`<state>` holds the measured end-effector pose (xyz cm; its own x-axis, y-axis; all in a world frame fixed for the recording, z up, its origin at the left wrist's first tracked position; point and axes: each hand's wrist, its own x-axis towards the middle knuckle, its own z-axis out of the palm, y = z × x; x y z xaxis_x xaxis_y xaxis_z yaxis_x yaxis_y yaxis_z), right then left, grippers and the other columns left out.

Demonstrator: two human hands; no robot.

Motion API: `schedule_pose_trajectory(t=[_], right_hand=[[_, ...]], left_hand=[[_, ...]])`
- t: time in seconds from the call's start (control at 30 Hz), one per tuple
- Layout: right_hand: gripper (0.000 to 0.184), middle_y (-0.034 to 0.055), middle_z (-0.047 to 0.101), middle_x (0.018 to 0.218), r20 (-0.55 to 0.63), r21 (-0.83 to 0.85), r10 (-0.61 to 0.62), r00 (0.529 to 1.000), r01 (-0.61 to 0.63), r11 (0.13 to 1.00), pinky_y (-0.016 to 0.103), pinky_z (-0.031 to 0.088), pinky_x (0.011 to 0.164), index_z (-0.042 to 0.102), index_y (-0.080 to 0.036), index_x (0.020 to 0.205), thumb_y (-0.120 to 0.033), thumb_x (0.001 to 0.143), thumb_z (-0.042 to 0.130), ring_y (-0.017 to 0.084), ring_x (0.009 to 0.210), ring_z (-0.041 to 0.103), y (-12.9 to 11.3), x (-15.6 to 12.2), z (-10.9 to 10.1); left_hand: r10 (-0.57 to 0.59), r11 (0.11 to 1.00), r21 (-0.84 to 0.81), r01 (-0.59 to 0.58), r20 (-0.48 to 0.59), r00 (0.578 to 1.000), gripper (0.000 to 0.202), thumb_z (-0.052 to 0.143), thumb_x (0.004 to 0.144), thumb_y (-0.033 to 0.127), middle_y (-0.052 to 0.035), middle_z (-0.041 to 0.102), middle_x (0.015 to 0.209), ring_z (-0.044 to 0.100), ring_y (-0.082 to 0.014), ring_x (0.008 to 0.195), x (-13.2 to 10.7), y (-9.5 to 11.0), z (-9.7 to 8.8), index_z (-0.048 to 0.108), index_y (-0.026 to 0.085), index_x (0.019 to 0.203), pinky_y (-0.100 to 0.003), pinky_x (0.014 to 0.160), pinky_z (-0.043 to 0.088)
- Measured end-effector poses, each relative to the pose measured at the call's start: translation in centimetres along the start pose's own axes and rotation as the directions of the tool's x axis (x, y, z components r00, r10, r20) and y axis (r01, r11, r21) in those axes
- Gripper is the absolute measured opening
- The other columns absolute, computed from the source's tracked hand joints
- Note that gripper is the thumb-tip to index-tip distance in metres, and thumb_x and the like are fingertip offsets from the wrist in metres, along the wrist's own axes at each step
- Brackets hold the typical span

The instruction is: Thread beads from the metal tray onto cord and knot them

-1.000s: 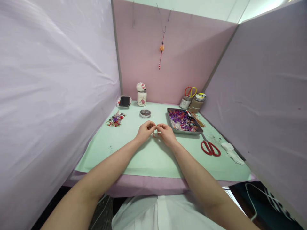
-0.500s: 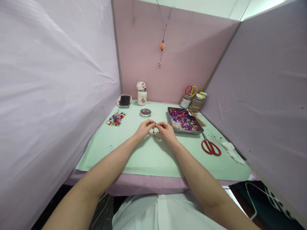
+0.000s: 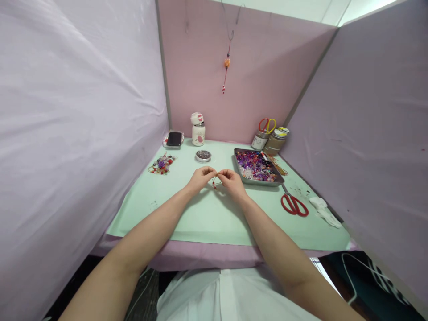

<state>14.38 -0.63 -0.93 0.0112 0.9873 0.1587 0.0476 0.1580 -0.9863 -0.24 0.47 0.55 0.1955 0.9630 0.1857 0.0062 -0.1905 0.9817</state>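
Note:
A thin beaded cord [image 3: 214,183] with red beads hangs in a small loop between my two hands. My left hand [image 3: 202,177] pinches it from the left, thumb against fingertips. From the right, my right hand [image 3: 232,180] pinches the cord close by, so the fingertips of both hands nearly meet. The exact spot they grip is too small to make out. Just right of my right hand lies a metal tray [image 3: 259,183] full of purple, clear and orange beads. Beyond my left hand sits a small round tin [image 3: 203,156] with dark contents.
On the left lies a pile of beaded strings [image 3: 162,164]. Behind it are a phone [image 3: 174,139] and a white bottle [image 3: 198,133]. Red-handled scissors [image 3: 293,205] and a white cloth [image 3: 324,212] lie right; jars [image 3: 276,141] stand behind. A beaded pendant [image 3: 227,63] hangs on the back wall.
My fingertips have drawn slightly closer together on the cord, and its loop hangs a little differently. The view has shifted very slightly; the things on the table stay put.

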Motion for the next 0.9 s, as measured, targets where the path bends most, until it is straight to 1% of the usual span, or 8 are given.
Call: schedule_pose_trajectory(t=[0.07,0.17,0.27,0.33,0.5,0.57,0.7,0.9], right_hand=[[0.024,-0.001,0.058,0.067,0.002,-0.027,-0.02,1.0,0.02,0.999,0.025,0.038,0.059,0.061,-0.019,0.073,-0.041,0.066,0.067,0.012,0.064,0.049,0.1,0.1,0.0],[0.021,-0.0003,0.059,0.069,0.001,-0.063,-0.084,0.996,0.084,0.994,0.026,0.039,0.064,0.06,-0.02,0.072,-0.039,0.067,0.065,0.013,0.066,0.051,0.3,0.1,0.0],[0.018,0.0011,0.06,0.073,0.008,-0.102,-0.161,0.987,0.161,0.982,0.028,0.041,0.069,0.06,-0.019,0.072,-0.036,0.07,0.063,0.014,0.069,0.052,0.5,0.1,-0.1],[0.016,0.0017,0.061,0.075,0.018,-0.129,-0.188,0.982,0.188,0.974,0.028,0.042,0.071,0.06,-0.019,0.073,-0.035,0.071,0.061,0.014,0.07,0.052,0.6,0.1,-0.1],[0.015,0.0014,0.061,0.075,0.027,-0.17,-0.206,0.978,0.207,0.963,0.029,0.042,0.071,0.059,-0.02,0.074,-0.034,0.072,0.059,0.015,0.07,0.052,0.4,0.0,0.0],[0.014,0.0013,0.061,0.075,0.026,-0.178,-0.208,0.978,0.209,0.962,0.029,0.041,0.071,0.059,-0.02,0.073,-0.034,0.072,0.059,0.014,0.069,0.052,0.2,-0.1,0.0],[0.015,0.0014,0.062,0.076,0.028,-0.194,-0.203,0.979,0.204,0.959,0.029,0.041,0.071,0.059,-0.02,0.073,-0.035,0.072,0.059,0.014,0.069,0.052,0.0,-0.3,0.0],[0.017,0.0011,0.062,0.076,0.046,-0.235,-0.201,0.978,0.206,0.95,0.027,0.042,0.07,0.059,-0.018,0.074,-0.036,0.072,0.059,0.013,0.07,0.052,0.2,-0.2,0.0]], left_hand=[[0.013,0.999,0.033,-0.013,-0.003,1.0,0.015,0.065,0.067,0.032,0.0004,0.058,0.068,0.049,-0.0122,0.066,0.0,-0.1,-0.1,0.061,0.017,0.068,-0.026,0.067,0.039],[0.053,0.997,0.059,-0.053,0.006,0.999,0.014,0.065,0.067,0.031,0.0003,0.058,0.068,0.05,-0.0123,0.066,0.2,-0.6,-0.2,0.06,0.017,0.069,-0.026,0.066,0.039],[0.081,0.996,0.028,-0.081,0.004,0.997,0.014,0.064,0.067,0.029,-0.0001,0.061,0.07,0.052,-0.0123,0.067,0.4,-0.8,-0.4,0.059,0.018,0.074,-0.026,0.067,0.04],[0.072,0.997,0.003,-0.072,0.006,0.997,0.015,0.063,0.068,0.029,-0.0007,0.062,0.07,0.053,-0.0126,0.066,0.4,-0.7,-0.4,0.059,0.017,0.077,-0.027,0.066,0.04],[0.014,1.0,0.023,-0.014,0.013,1.0,0.016,0.066,0.065,0.029,-0.003,0.065,0.072,0.055,-0.0138,0.068,0.4,-0.3,-0.8,0.065,0.016,0.074,-0.028,0.068,0.041],[0.003,0.999,0.038,-0.004,0.032,0.999,0.018,0.068,0.063,0.03,-0.0038,0.065,0.073,0.055,-0.0143,0.069,0.5,-0.3,-1.0,0.068,0.016,0.073,-0.028,0.069,0.041],[-0.006,0.996,0.092,-0.001,0.076,0.997,0.021,0.069,0.064,0.033,-0.004,0.065,0.072,0.054,-0.0145,0.069,0.6,-0.4,-1.5,0.07,0.015,0.074,-0.028,0.069,0.041],[-0.008,0.985,0.174,-0.01,0.101,0.995,0.024,0.066,0.065,0.034,-0.0037,0.065,0.073,0.055,-0.0148,0.07,0.6,-0.2,-1.6,0.068,0.013,0.077,-0.029,0.07,0.043]])
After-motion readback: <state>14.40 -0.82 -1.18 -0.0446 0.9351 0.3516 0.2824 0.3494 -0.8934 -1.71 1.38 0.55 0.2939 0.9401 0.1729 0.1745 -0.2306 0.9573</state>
